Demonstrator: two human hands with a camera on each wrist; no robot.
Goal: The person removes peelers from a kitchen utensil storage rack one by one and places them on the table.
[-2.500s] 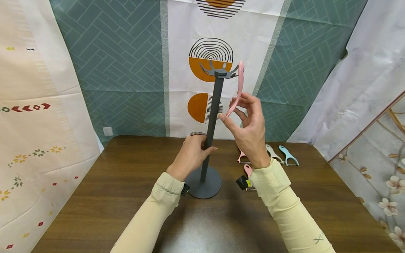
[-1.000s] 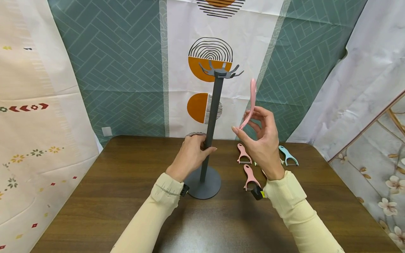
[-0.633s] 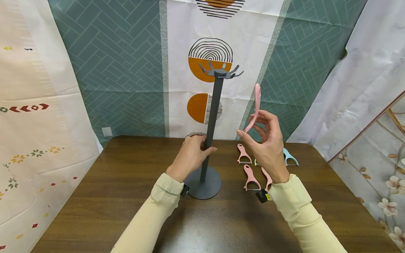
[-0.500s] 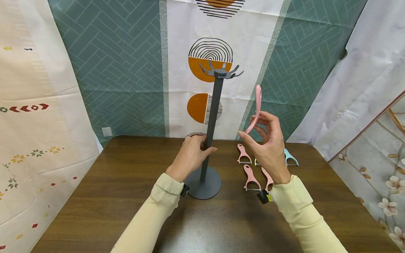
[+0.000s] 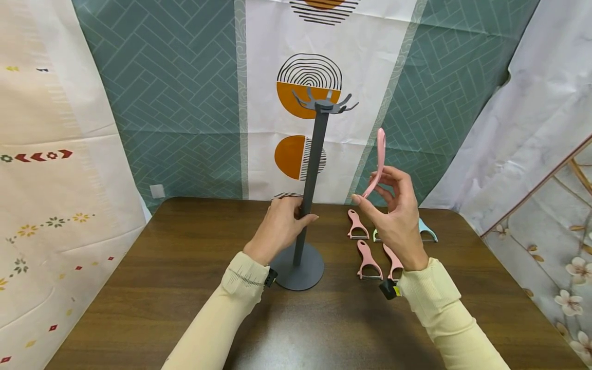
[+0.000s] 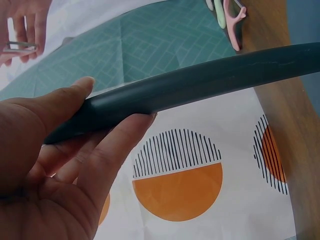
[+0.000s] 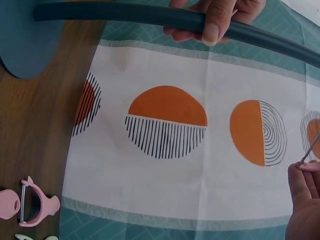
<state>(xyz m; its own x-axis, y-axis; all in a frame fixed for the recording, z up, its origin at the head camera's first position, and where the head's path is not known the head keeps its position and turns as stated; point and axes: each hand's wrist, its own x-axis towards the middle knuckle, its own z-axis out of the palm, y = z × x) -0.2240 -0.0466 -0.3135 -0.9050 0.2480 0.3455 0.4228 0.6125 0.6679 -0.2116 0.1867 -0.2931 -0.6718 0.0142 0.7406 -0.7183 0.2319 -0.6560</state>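
My left hand grips the dark grey post of an upright stand, thumb across its front. Prongs curve outward from the stand's top and bear nothing. To the right of the post, my right hand pinches a pink peeler by its lower, blade end, with the handle pointing up. The peeler is apart from the prongs and lower than them. In the left wrist view the fingers wrap the post. At the right edge of the right wrist view, only part of the peeler shows.
The stand's round base rests on the brown table. Right of it lie pink peelers, a blue peeler and a pale green one, some partly behind my right hand. A patterned cloth hangs behind the table.
My right hand has carried the pink peeler away from the stand's right prongs, down and to the right, slowing lately. My left hand has stayed on the post.
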